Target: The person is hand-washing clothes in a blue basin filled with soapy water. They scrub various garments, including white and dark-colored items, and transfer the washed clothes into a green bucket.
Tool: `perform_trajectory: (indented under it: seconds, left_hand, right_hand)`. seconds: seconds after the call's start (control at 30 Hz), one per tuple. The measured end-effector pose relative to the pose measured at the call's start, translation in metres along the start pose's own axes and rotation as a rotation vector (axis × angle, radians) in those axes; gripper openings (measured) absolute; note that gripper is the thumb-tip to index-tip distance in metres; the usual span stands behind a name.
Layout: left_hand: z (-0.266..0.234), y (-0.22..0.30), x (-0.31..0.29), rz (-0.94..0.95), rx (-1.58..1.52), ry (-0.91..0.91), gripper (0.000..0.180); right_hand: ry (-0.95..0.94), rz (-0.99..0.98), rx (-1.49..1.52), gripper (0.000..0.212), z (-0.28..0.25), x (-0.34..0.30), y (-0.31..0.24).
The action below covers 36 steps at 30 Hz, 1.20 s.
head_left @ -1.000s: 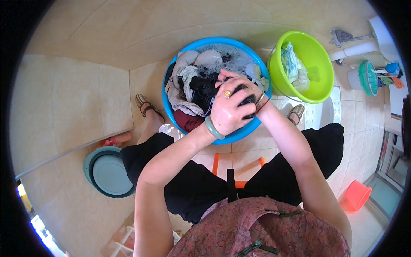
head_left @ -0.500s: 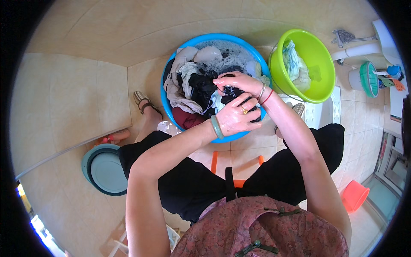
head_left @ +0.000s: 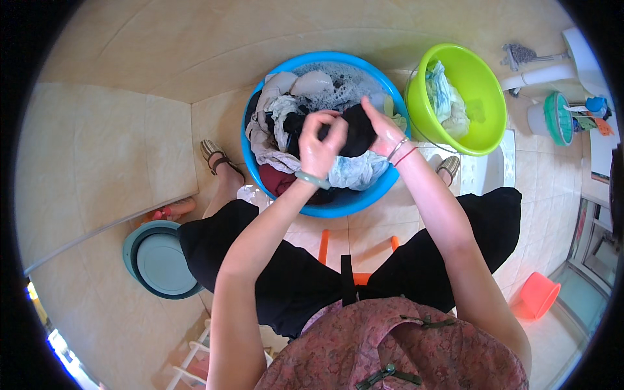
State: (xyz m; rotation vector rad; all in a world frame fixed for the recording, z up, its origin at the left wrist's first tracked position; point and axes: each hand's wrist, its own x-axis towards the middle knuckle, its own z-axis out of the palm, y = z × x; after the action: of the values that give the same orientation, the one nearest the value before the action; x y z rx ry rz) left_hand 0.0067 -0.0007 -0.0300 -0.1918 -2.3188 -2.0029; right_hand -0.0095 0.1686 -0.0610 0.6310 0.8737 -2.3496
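Observation:
Wet black cloth (head_left: 359, 132) is stretched between my two hands above a blue basin (head_left: 333, 212). My left hand (head_left: 318, 144) has its fingers curled at the cloth's left side, slightly blurred. Along its right edge, my right hand (head_left: 385, 132) grips it with the thumb pointing up; the other fingers are partly hidden behind the cloth. Beneath them the basin holds soapy water (head_left: 348, 77), grey-beige clothing (head_left: 265, 143), a pale cup-shaped piece (head_left: 312, 83), a dark red garment (head_left: 274, 180) and a light blue-white cloth (head_left: 356, 171).
Right of the basin, a lime-green bucket (head_left: 489, 107) holds a blue-and-white cloth (head_left: 443, 97). A grey-green tub (head_left: 156, 227) sits by my left knee. Orange stool legs (head_left: 324, 247) show between my knees. A coral bucket (head_left: 538, 296) stands at the lower right; a tiled wall rises behind the basin.
My hands have moved apart, the left one shifting left and upward. The black cloth, bunched between them before, is now spread out. More of the light blue-white cloth shows.

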Motion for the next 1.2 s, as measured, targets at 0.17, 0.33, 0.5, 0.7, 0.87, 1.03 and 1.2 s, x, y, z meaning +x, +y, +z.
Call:
perform_trajectory:
  seconds: [0.17, 0.33, 0.5, 0.7, 0.87, 1.03, 1.2]
  left_hand:
    - [-0.023, -0.027, 0.019, -1.058, -1.031, -0.025, 0.053]
    - [-0.009, -0.005, 0.011, -0.864, -1.12, -0.32, 0.055]
    - [0.034, 0.007, 0.025, -0.916, -1.069, -0.251, 0.062]
    - [0.094, 0.084, 0.048, -0.718, -0.953, -0.459, 0.077]
    - [0.159, 0.082, 0.043, -0.7, -0.879, -0.609, 0.087]
    - [0.189, 0.052, 0.019, -0.636, -0.941, -0.587, 0.068]
    - [0.159, 0.025, 0.014, -0.774, -0.969, -0.475, 0.048]
  right_hand:
    - [-0.021, 0.012, 0.136, 0.066, 0.0, -0.017, -0.018]
    - [-0.077, -0.168, 0.012, 0.037, 0.001, -0.043, -0.016]
    - [0.291, -0.584, -0.012, 0.035, 0.002, -0.048, -0.016]
    - [0.134, -0.712, 0.421, 0.048, -0.028, -0.065, -0.052]
    - [0.114, -0.837, 0.618, 0.04, -0.12, -0.071, -0.065]
    - [0.073, -0.853, 0.848, 0.056, -0.137, -0.078, -0.06]
    - [0.372, -0.993, 0.541, 0.052, -0.074, -0.086, -0.066]
